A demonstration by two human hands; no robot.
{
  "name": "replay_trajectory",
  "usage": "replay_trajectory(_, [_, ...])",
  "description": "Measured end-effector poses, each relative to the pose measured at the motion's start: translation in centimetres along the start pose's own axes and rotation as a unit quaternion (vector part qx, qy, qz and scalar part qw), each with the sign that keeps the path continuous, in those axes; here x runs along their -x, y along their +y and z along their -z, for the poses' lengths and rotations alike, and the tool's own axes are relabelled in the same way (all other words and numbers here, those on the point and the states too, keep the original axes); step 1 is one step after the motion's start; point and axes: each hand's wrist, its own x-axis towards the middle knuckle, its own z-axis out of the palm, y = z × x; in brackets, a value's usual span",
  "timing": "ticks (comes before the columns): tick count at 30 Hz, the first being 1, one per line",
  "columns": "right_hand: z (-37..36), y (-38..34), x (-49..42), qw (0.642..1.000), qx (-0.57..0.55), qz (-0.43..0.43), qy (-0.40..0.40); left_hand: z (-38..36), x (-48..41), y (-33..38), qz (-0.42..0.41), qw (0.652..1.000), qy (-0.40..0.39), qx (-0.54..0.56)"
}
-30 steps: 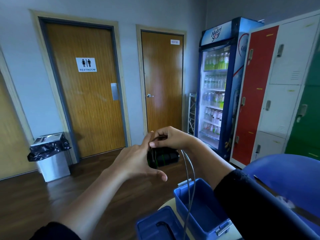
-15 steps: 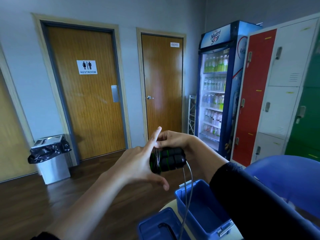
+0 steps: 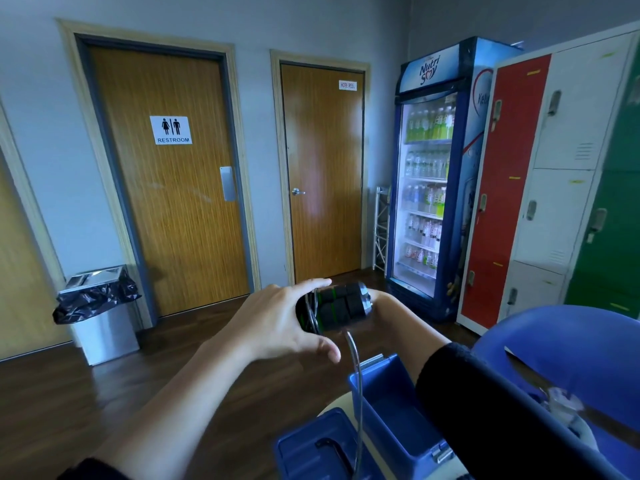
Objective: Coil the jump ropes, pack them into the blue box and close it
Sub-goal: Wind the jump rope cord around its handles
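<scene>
The left hand (image 3: 277,320), fingers spread and straight, touches the paired black handles (image 3: 341,306) at lower centre. The right hand (image 3: 384,304) is behind them and I cannot tell its grip. The rope (image 3: 358,379) hangs beside the open blue box (image 3: 391,420). Coiling seems unfinished, so the loose rope needs winding next.

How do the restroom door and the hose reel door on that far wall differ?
The restroom door is wider than the hose reel door. The restroom door bears a large pictogram sign; the hose reel door has a small label near its top corner. The restroom door has a flat push plate, the hose reel door a silver handle. Both are brown wood grain and shut.
</scene>
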Motion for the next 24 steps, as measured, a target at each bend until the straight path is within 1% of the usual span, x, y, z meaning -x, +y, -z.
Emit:
replay_trajectory(1, [0.0, 0.3, 0.0, 0.999, 0.006, 0.001, -0.048, 0.2, -0.2, -0.2, 0.000, 1.000, 0.004, 0.024])
replay_trajectory(2, [-0.2, 0.8, -0.2, 0.997, 0.026, 0.002, -0.073, 0.5, -0.3, -0.2, 0.004, 0.999, 0.014, 0.037])
replay_trajectory(4, [-0.2, 2.1, -1.5, 0.996, 0.066, -0.001, -0.062, 0.8, -0.3, -0.5, 0.032, 0.998, 0.044, 0.024])
replay_trajectory(6, [-0.9, 3.2, -1.7, 0.997, 0.075, -0.010, -0.017, 1.0, -0.4, -1.3, 0.080, 0.994, 0.067, 0.018])
replay_trajectory(8, [-1.8, 4.0, -1.2, 0.994, 0.103, 0.003, 0.035, 1.3, -0.6, -2.0, 0.125, 0.989, 0.078, -0.023])
replay_trajectory(10, [-2.5, 4.1, -0.6, 0.984, 0.158, 0.006, 0.085, 1.6, -0.7, -2.5, 0.170, 0.980, 0.072, -0.079])
replay_trajectory(11, [-2.9, 3.9, -0.2, 0.973, 0.204, 0.008, 0.107, 1.8, -0.9, -2.6, 0.189, 0.973, 0.064, -0.111])
replay_trajectory(12, [-3.1, 3.8, 0.2, 0.953, 0.271, 0.019, 0.134, 1.8, -1.0, -2.8, 0.201, 0.968, 0.055, -0.142])
replay_trajectory(13, [-3.5, 3.3, 0.9, 0.919, 0.355, 0.043, 0.165, 1.9, -1.0, -2.7, 0.211, 0.962, 0.039, -0.169])
replay_trajectory(15, [-4.1, 2.0, 2.3, 0.813, 0.526, 0.129, 0.214, 1.9, -1.2, -2.9, 0.223, 0.951, 0.017, -0.212])
replay_trajectory(16, [-4.5, 1.2, 2.9, 0.762, 0.581, 0.177, 0.223, 1.8, -1.2, -3.1, 0.223, 0.948, 0.009, -0.228])
replay_trajectory(17, [-4.8, 0.3, 3.3, 0.722, 0.619, 0.220, 0.218, 1.7, -1.1, -3.0, 0.217, 0.947, -0.001, -0.235])
replay_trajectory(18, [-4.8, -0.6, 3.4, 0.689, 0.647, 0.255, 0.205, 1.4, -1.1, -3.2, 0.201, 0.949, -0.004, -0.241])
replay_trajectory(19, [-4.7, -1.5, 3.4, 0.669, 0.663, 0.281, 0.185, 1.2, -1.1, -3.3, 0.181, 0.953, -0.007, -0.243])
replay_trajectory(20, [-4.3, -2.4, 3.3, 0.671, 0.657, 0.303, 0.160, 1.1, -1.0, -3.4, 0.158, 0.956, -0.008, -0.246])
replay_trajectory(22, [-3.4, -4.0, 2.6, 0.722, 0.595, 0.340, 0.089, 1.3, -1.0, -3.6, 0.125, 0.963, -0.011, -0.239])
replay_trajectory(24, [-3.0, -5.4, 2.0, 0.764, 0.534, 0.363, 0.028, 1.8, -1.1, -3.6, 0.100, 0.969, -0.027, -0.226])
